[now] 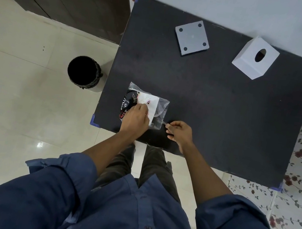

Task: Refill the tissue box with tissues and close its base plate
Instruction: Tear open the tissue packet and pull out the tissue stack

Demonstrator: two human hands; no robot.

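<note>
- So we're right at the start here: opening the tissue pack (146,106). It's a clear plastic packet lying flat on the near-left part of the black table (217,105), just in front of us.
- Our left hand (135,120) is pressed down on the pack, fingers curled over it and pinning it in place. We can't tell if it's pinching the plastic or just holding it flat.
- Our right hand (179,134) is just beside the pack's near-right corner, fingers pinched shut on what looks like the edge or flap of the wrapper. Looks to us like a pull-to-tear setup.
- The tissue box (255,58), a white cube, sits at the far right of the table with its oval slot facing up. Nobody's touching it.
- The base plate (192,38) is already off, lying on its own to the left of the box, well apart from it, with four dark dots at the corners.
- Next move, as we see it: peel the wrapper open while the left hand keeps the pack from sliding, then lift the stack out whole. The plastic is thin and slippery, so it may stretch instead of tearing.
- Writing: there's a black printed patch and a small red round logo on the white label, but it's too small and blurry to read any brand.
- A black bin (83,72) stands on the floor by the table's left edge, handy for the wrapper.
</note>
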